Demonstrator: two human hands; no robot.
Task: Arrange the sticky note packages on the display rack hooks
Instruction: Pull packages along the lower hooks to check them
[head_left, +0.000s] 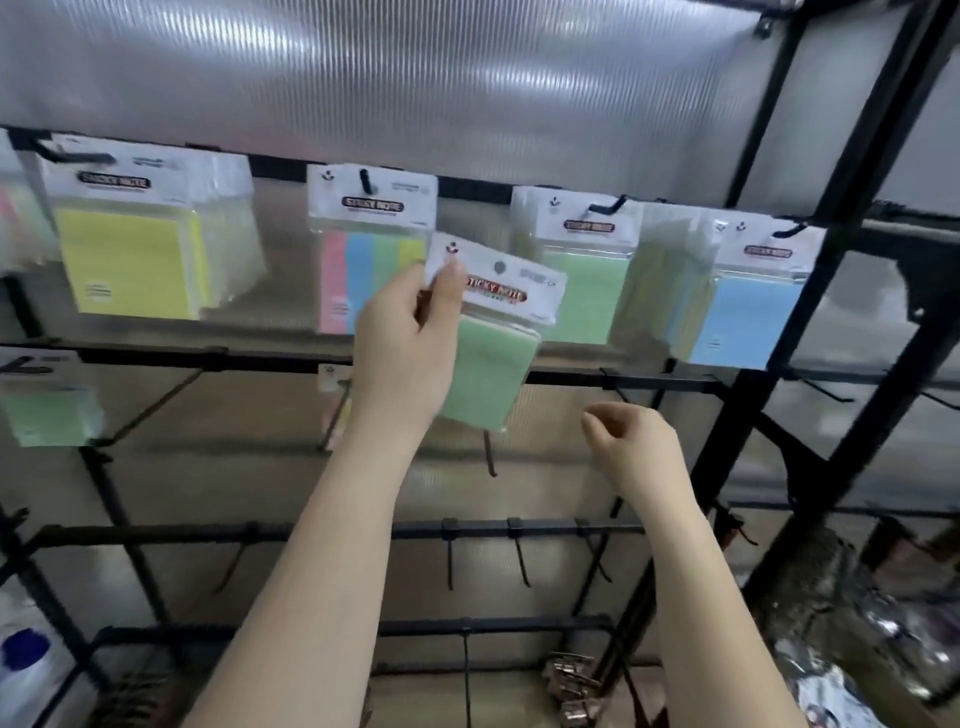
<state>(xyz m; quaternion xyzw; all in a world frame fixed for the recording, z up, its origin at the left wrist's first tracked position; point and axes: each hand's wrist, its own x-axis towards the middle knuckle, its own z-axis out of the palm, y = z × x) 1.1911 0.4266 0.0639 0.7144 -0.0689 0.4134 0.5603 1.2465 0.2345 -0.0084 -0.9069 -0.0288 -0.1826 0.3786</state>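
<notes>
My left hand (405, 338) pinches the white header card of a green sticky note package (491, 338) and holds it tilted in front of the rack's top row. My right hand (631, 441) hovers lower right with fingers loosely curled, holding nothing. On the top bar hang yellow packages (135, 249), a multicolour striped package (371, 249), a green package (589, 275) and blue packages (748, 312), each on a black hook. One green package (49, 405) hangs at the left of the second row.
The black metal rack (670, 384) has bare hooks (522, 564) on its lower bars. A small package (332, 395) shows partly behind my left wrist. A black frame post (831, 364) rises at the right, with cluttered goods (883, 623) below it.
</notes>
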